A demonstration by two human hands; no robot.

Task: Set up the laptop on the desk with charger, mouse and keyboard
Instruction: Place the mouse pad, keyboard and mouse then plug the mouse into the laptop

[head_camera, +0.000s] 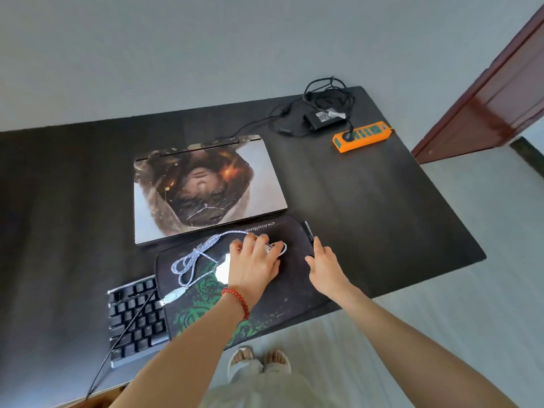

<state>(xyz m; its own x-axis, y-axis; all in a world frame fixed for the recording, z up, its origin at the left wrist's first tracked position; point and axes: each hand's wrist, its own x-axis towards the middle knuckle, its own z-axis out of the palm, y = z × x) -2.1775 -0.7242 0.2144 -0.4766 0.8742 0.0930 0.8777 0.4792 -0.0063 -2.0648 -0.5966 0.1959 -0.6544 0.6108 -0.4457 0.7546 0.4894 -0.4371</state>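
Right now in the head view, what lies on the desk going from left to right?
Keyboard → bundled mouse cable → left hand gripping the white mouse → right hand → orange power strip. The laptop and mouse pad span too much of the middle to place.

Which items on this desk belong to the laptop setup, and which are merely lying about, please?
Job: laptop, charger, mouse under the left hand, keyboard, power strip.
Lying about: mouse pad, door.
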